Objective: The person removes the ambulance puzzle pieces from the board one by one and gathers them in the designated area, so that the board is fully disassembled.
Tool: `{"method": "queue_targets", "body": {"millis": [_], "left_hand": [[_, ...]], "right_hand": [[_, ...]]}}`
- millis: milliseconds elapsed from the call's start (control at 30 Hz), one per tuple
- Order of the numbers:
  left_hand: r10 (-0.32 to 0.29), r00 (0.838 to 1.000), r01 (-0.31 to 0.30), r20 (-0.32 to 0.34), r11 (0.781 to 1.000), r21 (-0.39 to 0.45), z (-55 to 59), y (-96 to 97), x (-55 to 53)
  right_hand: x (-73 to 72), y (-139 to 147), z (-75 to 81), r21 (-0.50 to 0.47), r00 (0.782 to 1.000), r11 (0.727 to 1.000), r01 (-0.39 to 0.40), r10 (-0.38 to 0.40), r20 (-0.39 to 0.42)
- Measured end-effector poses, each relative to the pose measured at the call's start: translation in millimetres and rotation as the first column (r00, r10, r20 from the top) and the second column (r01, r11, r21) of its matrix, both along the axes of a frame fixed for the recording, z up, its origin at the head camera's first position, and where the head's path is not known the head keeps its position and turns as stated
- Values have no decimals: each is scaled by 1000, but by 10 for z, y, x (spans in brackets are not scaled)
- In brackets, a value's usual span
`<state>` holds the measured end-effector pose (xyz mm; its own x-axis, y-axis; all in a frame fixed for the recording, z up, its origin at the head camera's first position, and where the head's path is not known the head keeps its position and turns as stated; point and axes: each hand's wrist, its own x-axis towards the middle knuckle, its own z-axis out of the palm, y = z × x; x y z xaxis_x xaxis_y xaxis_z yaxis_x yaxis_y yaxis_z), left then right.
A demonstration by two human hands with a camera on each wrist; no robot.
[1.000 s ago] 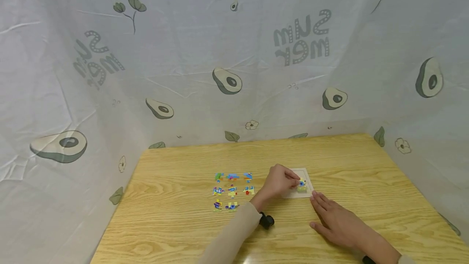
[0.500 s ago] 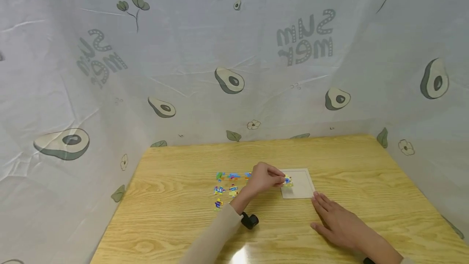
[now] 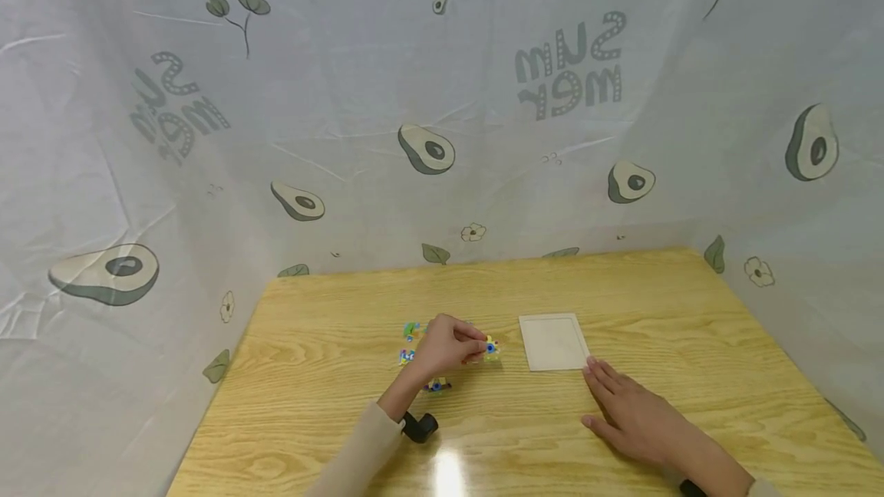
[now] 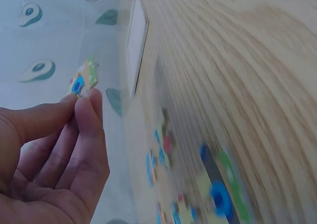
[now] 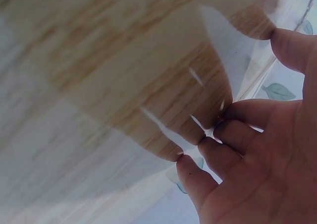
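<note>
Between thumb and fingertips my left hand [image 3: 449, 345] pinches a jigsaw puzzle piece [image 3: 491, 348], yellow and green with a blue round spot. In the left wrist view the same puzzle piece [image 4: 84, 78] is held up off the table. Below and around that hand lie several loose puzzle pieces [image 3: 437, 385], partly hidden by the hand and forearm. To the right, a pale square puzzle tray [image 3: 554, 342] lies flat with nothing in it. My right hand [image 3: 635, 413] rests on the table with straight fingers, its fingertips at the tray's lower right corner.
The wood-grain table [image 3: 331, 374] ends at a pale curtain [image 3: 359, 98] printed with avocados, which rises behind it and along both sides. A black wrist camera [image 3: 420, 428] sits on the left wrist, low over the tabletop.
My left hand has lifted the puzzle piece off the tray and carried it left, over beside the loose pieces. The right hand has stayed at the tray's corner.
</note>
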<state>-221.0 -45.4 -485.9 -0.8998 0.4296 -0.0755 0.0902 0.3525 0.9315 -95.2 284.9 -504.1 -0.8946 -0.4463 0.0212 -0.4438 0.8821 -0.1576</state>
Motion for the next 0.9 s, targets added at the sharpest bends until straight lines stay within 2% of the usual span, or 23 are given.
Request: {"method": "queue_targets", "body": {"millis": [200,367,633,900], "left_hand": [[-18,998,17,59,1000,16,-12,-241,23],[-31,996,34,84,999,-26,-23,-331,44],[-93,995,94,20,991,-91,-37,-320,104],[-87,993,94,83,992,-89,-69,-261,155]], "right_hand": [[-10,17,13,-4,1000,1000,-2,2,-14],[-6,25,-12,-11,1000,1000,-2,2,-19],[-23,18,-24,-15,999,1000,0,0,-37],[-14,2,-22,-18,1000,1000,2,-2,-17]]}}
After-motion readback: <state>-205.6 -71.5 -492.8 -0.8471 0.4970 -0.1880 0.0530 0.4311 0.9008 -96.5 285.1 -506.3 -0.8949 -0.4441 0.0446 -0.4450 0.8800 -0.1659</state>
